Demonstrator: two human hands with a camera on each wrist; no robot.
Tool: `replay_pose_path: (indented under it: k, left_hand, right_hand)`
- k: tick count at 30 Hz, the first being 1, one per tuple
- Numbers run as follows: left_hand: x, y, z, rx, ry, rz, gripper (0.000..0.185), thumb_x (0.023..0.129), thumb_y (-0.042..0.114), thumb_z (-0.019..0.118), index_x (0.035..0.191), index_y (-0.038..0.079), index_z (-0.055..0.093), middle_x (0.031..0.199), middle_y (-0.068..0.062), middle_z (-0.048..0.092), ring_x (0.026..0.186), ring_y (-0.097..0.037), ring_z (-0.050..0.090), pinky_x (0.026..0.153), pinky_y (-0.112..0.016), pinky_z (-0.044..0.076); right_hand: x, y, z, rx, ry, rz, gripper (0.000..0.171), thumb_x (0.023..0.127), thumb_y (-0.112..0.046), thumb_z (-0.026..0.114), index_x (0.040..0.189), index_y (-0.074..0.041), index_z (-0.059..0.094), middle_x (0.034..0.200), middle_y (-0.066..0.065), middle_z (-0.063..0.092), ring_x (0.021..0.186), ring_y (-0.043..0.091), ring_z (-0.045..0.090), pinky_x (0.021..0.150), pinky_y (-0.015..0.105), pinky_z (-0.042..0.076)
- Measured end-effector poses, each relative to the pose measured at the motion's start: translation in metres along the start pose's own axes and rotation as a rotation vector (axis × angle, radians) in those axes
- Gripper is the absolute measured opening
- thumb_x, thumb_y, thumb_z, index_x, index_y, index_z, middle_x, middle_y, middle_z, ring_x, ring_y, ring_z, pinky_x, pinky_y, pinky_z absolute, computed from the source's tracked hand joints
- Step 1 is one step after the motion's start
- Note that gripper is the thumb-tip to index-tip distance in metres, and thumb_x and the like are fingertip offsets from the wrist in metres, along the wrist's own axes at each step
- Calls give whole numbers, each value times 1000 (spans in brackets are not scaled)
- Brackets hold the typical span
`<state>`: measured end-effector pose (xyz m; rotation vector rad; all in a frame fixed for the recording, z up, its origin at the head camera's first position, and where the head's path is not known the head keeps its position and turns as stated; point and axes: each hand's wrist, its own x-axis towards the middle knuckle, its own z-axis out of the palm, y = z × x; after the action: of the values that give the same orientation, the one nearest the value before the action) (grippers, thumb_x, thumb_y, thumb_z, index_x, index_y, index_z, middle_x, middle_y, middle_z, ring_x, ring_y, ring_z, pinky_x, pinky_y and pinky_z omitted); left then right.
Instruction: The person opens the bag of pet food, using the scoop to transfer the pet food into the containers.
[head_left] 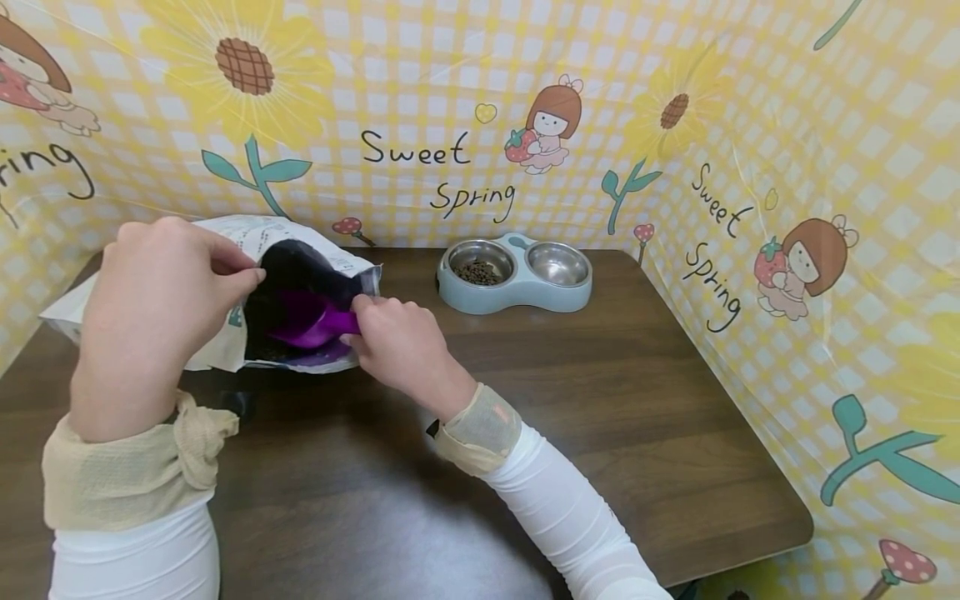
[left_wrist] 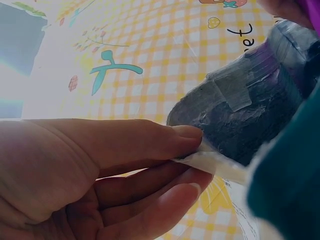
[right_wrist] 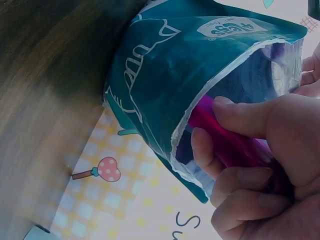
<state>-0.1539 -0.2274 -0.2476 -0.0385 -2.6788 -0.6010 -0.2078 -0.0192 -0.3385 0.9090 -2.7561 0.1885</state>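
Observation:
A pet food bag (head_left: pixel 300 229), white and teal outside with a dark lining, lies on the table with its mouth facing me. My left hand (head_left: pixel 153 308) pinches the rim of its mouth between thumb and fingers; the left wrist view shows the pinched edge (left_wrist: pixel 210 162) up close. My right hand (head_left: pixel 405 342) grips the handle of a purple scoop (head_left: pixel 318 325), whose bowl is inside the bag's mouth. In the right wrist view the fingers curl round the magenta-looking handle (right_wrist: pixel 230 140). The bag's depth is dark, and its contents are mostly hidden.
A pale blue double pet bowl (head_left: pixel 513 296) stands at the back of the brown table (head_left: pixel 600 417). Its left steel dish holds brown kibble (head_left: pixel 478 272); the right steel dish (head_left: pixel 558 265) shows bare metal. A yellow checked cloth (head_left: pixel 420 67) hangs behind and along both sides.

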Motion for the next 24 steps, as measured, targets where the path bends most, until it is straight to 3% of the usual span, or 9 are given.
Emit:
replay_pose_path:
  k: [15, 24]
  left_hand:
    - [1, 0, 1, 6, 7, 0, 17, 93, 16, 76, 99, 3, 86, 94, -21, 83, 96, -68, 62, 79, -68, 47]
    - [0, 1, 1, 8, 11, -12, 19, 94, 17, 76, 100, 2, 86, 95, -21, 83, 96, -68, 63, 78, -69, 48]
  right_hand:
    - [-4, 14, -12, -1, -68, 21, 31, 111, -42, 60, 117, -11, 58, 97, 1, 74, 82, 22, 77, 63, 39, 62]
    - [-4, 27, -20, 83, -175, 14, 30, 113, -37, 54, 124, -10, 49, 98, 2, 69, 80, 22, 72, 63, 38, 59]
